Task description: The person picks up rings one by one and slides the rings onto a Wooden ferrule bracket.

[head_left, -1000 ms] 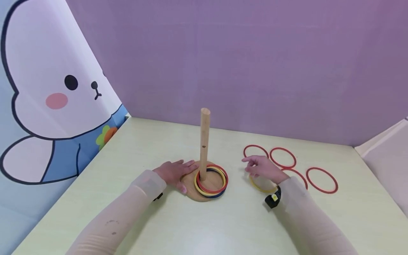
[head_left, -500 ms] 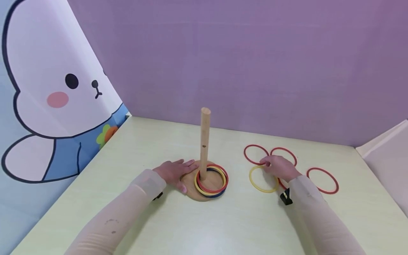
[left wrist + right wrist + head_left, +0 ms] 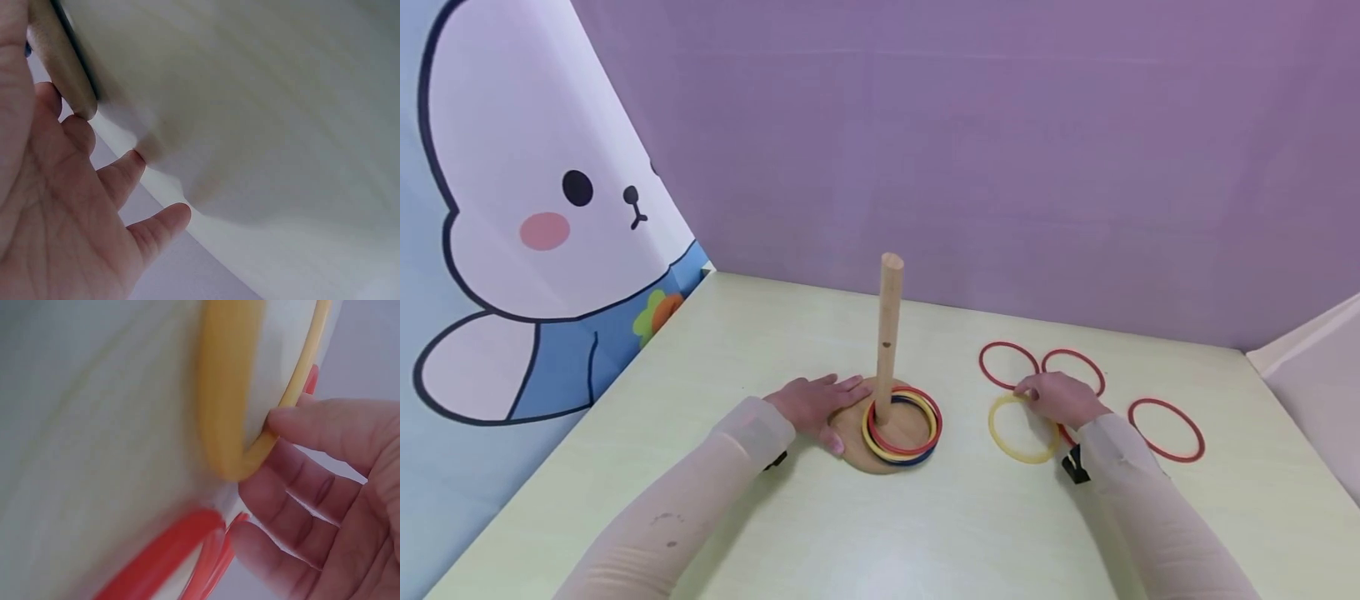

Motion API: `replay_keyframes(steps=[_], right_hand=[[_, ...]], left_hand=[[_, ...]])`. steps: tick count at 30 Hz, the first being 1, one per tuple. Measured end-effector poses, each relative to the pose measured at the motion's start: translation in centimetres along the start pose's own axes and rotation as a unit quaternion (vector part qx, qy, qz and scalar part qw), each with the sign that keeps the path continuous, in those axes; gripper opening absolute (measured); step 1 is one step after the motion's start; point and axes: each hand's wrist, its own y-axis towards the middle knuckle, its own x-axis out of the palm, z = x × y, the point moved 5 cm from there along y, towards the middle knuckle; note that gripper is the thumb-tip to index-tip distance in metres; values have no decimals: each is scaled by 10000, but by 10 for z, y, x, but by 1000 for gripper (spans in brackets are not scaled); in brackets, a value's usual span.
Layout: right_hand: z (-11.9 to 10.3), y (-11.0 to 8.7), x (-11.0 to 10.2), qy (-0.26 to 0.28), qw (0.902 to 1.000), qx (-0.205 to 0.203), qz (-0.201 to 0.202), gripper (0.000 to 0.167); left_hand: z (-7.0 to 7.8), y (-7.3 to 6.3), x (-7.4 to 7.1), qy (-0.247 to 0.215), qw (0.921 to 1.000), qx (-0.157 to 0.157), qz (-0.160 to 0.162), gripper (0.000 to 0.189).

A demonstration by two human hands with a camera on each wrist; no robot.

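A round wooden base [image 3: 848,443] carries an upright wooden peg [image 3: 887,333]. Red, yellow and dark blue rings lie loosely stacked around the peg's foot. My left hand [image 3: 811,407] rests with spread fingers on the base's left edge; in the left wrist view its fingertips [image 3: 176,215] lie beyond the base's rim [image 3: 62,62]. To the right, my right hand [image 3: 1063,398] pinches the far edge of a yellow ring [image 3: 992,427] between thumb and fingers. The right wrist view has that yellow ring [image 3: 228,394] close, gripped at its curve, slightly tilted over the table.
Several red rings lie around my right hand: one at the back left [image 3: 982,367], one behind it [image 3: 1093,367], one farther right [image 3: 1201,442], and one partly hidden under the hand and wrist. A purple backdrop [image 3: 962,167] borders the table [image 3: 850,533] at the back.
My right hand has moved right from above the yellow ring to its far edge and now pinches it; the ring's near side has shifted slightly. The left hand stays on the base.
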Motion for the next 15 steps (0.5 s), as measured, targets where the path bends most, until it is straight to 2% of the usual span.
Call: replay_keyframes(steps=[15], right_hand=[[-6,0,10,626,9976,-161,-254,27]], left_hand=[[0,0,2,-31,10000,-35,-40,103]])
